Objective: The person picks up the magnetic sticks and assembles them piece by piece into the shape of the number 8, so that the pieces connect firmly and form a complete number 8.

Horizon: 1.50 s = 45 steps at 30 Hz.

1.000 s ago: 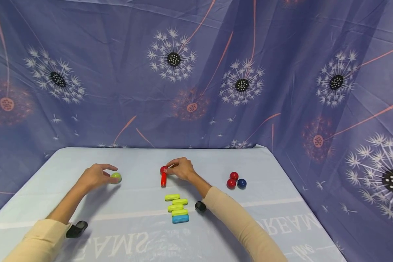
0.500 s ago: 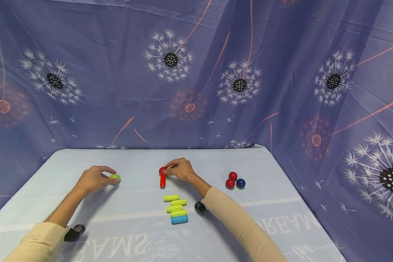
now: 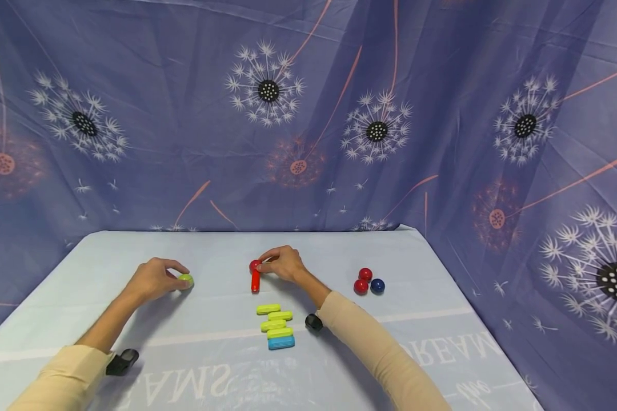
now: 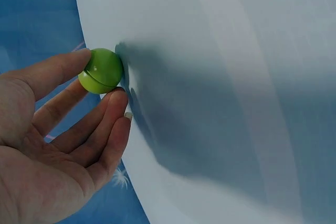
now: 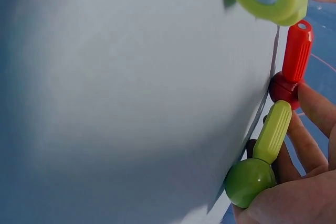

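My left hand pinches a small green ball at the left of the table; in the left wrist view a seam runs round the ball. In the middle, my right hand holds a ball-and-stick piece at its red ball. From that ball a red stick points toward me. The right wrist view also shows a yellow-green stick meeting the red ball, with a green ball at its other end beside the hand. The right hand hides these two in the head view.
Several yellow-green sticks lie staggered in front of the hands, with a blue stick nearest me. Two red balls and a dark blue ball rest together at the right. A patterned curtain borders the white table.
My left fingers have closed in on the green ball, and hand and ball have shifted slightly right. The right hand stays at the red ball.
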Motion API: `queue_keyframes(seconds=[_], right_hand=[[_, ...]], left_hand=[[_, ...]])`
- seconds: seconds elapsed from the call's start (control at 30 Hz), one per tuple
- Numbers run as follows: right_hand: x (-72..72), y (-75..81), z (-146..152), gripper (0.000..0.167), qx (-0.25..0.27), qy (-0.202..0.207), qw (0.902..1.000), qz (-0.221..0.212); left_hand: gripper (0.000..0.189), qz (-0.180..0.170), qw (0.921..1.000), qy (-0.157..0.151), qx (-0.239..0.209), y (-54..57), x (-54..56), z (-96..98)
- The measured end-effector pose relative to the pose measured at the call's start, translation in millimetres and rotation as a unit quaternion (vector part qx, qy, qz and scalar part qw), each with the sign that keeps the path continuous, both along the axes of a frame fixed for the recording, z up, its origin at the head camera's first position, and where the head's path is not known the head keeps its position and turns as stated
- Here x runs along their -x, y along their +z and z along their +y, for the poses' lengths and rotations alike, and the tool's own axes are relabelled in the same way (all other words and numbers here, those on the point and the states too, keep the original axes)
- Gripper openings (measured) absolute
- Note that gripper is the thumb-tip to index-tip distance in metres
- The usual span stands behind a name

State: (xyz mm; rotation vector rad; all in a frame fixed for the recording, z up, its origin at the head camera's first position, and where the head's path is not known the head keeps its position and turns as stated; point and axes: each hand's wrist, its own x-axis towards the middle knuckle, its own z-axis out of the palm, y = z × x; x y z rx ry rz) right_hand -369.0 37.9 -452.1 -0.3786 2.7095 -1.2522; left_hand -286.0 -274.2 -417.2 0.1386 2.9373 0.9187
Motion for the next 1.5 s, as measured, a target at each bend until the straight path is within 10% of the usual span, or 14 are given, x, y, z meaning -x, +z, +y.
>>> queue_keyframes(seconds=[0.87, 1.5], right_hand=[[1.3, 0.2, 0, 0.021, 0.006, 0.000, 0.9999, -0.008], [1.1, 1.0, -1, 0.021, 0.005, 0.001, 1.0000, 0.004]], left_hand=[[0.027, 0.003, 0.9945, -0.102, -0.020, -1.5, -14.4, 89.9], [0.025, 0.026, 0.9908, -0.123, -0.051, -10.5, -17.6, 124.3]])
